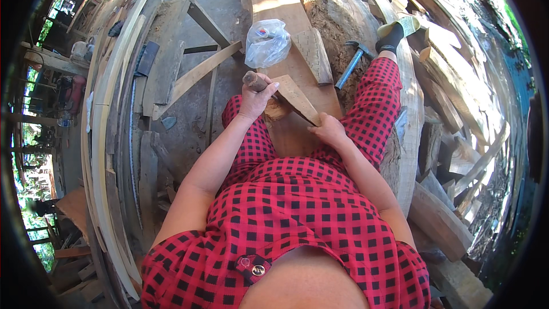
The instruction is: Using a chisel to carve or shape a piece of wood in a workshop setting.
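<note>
My left hand (255, 96) is closed around a round wooden handle (255, 81) held above the board between my legs; the other end of whatever the handle belongs to is mostly hidden. My right hand (327, 129) grips the lower right end of a short, tilted wood piece (294, 96), whose upper left end lies beside my left hand. A rough brown wood chunk (277, 113) shows under it. Beyond my hands, a clear plastic bag (267, 44) with small contents rests on the long plywood board (297, 140), beside a short plank (311, 57).
A hammer (351, 64) with a blue shaft lies by my right foot on rough wood. Long boards (103, 109) run along my left, with loose planks (194, 83) on the concrete floor (189, 131). Cut lumber (452, 97) is piled at my right.
</note>
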A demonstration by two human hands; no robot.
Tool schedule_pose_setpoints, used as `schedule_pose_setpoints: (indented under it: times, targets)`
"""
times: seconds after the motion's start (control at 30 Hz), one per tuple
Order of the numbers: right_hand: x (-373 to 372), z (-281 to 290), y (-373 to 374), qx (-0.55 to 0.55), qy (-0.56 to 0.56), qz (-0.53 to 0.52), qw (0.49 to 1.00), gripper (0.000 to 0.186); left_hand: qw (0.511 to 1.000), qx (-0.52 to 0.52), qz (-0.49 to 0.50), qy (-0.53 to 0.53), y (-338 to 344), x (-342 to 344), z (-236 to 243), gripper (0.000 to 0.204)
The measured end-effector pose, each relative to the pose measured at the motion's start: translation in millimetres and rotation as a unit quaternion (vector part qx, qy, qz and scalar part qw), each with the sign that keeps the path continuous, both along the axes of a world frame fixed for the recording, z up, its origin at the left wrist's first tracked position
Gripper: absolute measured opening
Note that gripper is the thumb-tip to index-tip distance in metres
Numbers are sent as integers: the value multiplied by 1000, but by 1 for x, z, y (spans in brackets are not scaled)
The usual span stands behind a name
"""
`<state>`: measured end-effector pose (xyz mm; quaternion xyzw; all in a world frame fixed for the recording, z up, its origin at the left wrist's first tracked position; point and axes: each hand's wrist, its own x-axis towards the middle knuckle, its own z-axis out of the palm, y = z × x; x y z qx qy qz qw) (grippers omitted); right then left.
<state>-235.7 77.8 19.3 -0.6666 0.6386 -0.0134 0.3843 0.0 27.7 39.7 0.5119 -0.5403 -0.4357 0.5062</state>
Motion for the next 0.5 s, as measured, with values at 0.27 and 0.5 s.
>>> schedule_pose_setpoints:
  times: [0.27,0.5]
  targets:
    - [1,-3,1,-12,-5,2,1000,48,1000,-5,6,-5,2,1,0,14]
    - [-2,-3,2,-24,-12,-8,1000,48,1000,-4,14,-11,2,-3,-1,14]
